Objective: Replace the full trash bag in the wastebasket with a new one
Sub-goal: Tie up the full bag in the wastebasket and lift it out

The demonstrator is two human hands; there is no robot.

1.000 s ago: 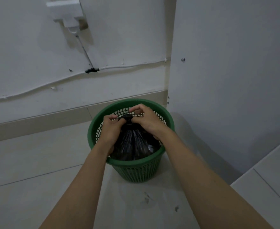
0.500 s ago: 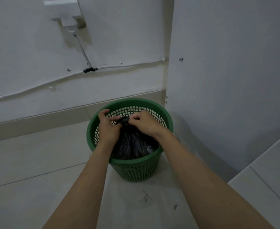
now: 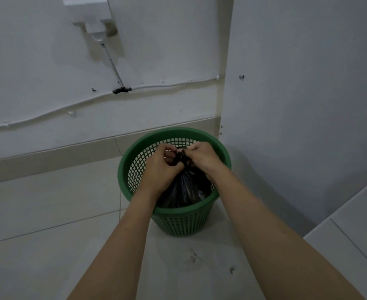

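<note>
On the tiled floor [image 3: 48,213], hands [image 3: 181,161] pinch bag [image 3: 184,187].

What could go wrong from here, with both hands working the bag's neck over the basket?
1. Both hands, left and right, pinch only the gathered neck of the black trash bag; a loose grip could let the knot slip or the thin plastic tear.
2. The green wastebasket is unheld, so lifting may drag it along or tip it.
3. No new bag is in view.

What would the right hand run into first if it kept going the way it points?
Probably the left hand: the right hand points left across the gathered neck of the black trash bag, which both hands pinch. Depth is unclear.
</note>
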